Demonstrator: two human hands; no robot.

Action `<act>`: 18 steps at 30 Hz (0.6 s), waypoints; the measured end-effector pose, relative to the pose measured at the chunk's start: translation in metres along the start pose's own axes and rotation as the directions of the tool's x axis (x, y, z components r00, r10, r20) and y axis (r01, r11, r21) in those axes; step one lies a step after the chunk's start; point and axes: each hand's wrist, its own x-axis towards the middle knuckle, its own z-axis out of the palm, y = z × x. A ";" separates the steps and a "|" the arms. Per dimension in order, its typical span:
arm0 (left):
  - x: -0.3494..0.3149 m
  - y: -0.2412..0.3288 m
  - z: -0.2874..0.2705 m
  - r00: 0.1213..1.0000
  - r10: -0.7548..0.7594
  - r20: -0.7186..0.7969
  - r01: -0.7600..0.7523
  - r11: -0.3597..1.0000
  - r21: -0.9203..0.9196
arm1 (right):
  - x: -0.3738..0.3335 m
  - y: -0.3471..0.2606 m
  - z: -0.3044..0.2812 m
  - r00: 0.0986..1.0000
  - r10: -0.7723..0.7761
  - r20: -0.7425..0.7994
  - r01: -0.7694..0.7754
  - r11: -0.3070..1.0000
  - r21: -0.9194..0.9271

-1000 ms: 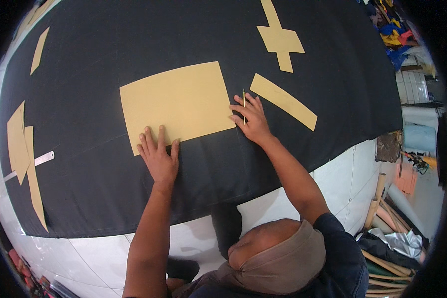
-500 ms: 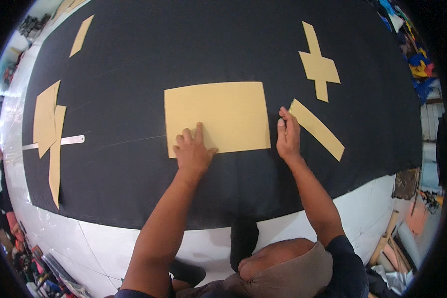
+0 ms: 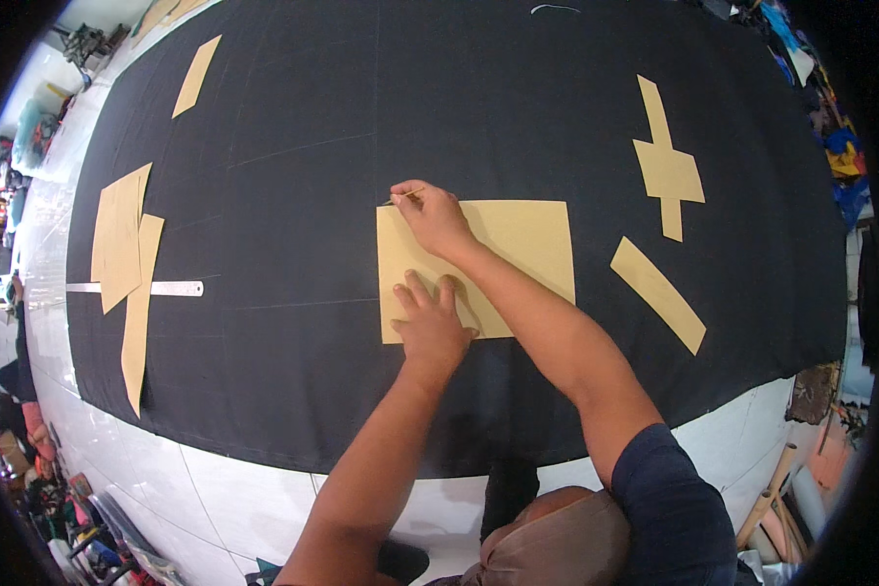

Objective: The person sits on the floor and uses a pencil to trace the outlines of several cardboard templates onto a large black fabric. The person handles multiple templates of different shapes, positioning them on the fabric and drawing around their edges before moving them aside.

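A tan rectangular card pattern (image 3: 527, 249) lies flat on a large black cloth (image 3: 293, 391). My left hand (image 3: 432, 324) presses on its lower left part, fingers spread. Crossing over the card, my right hand (image 3: 436, 219) is at its upper left corner. Pinched in those fingers is a thin pencil-like stick (image 3: 412, 194), its point by the corner; its exact kind is too small to make out. Faint pale lines run across the cloth to the left of the card.
To the right lie a slanted card strip (image 3: 659, 296) and a cross-shaped card arrangement (image 3: 670, 172). Overlapping card pieces (image 3: 117, 234) rest on a metal ruler (image 3: 178, 288) at left. A small strip (image 3: 197, 76) is at far left. Rolls (image 3: 779, 469) stand lower right.
My right hand has moved from beside the card's right edge to its upper left corner, where the stick now shows. My left hand stays on the card. The whole view has shifted.
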 end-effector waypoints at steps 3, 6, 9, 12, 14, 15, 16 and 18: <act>-0.002 0.001 -0.008 1.000 0.005 0.012 -0.005 1.000 -0.008 | 0.007 -0.007 0.012 0.999 0.032 0.003 -0.032 0.997 -0.072; -0.001 0.003 -0.010 0.999 -0.002 0.041 0.001 1.000 0.011 | 0.011 -0.006 0.014 0.999 0.031 0.019 -0.028 0.989 -0.146; 0.000 0.001 -0.009 0.999 0.007 0.042 -0.008 1.000 0.017 | 0.012 -0.004 0.014 0.999 -0.007 0.040 0.014 0.983 -0.182; 0.000 0.002 -0.013 0.999 0.011 0.053 -0.013 0.999 0.038 | 0.013 -0.004 0.013 0.998 -0.037 0.052 0.046 0.982 -0.183; 0.000 0.005 -0.017 0.997 0.012 0.071 -0.017 0.998 0.059 | 0.013 -0.005 0.011 0.996 -0.073 0.054 0.083 0.972 -0.218; 0.001 0.006 -0.016 0.997 0.007 0.078 -0.012 0.998 0.068 | 0.013 -0.003 0.011 0.994 -0.089 0.060 0.101 0.967 -0.232; 0.003 0.005 -0.015 0.996 0.002 0.085 -0.009 0.997 0.077 | 0.013 -0.002 0.012 0.992 -0.106 0.065 0.118 0.962 -0.247; 0.004 0.005 -0.015 0.996 0.002 0.093 -0.010 0.996 0.090 | 0.013 0.004 0.008 0.993 -0.108 0.048 0.117 0.950 -0.288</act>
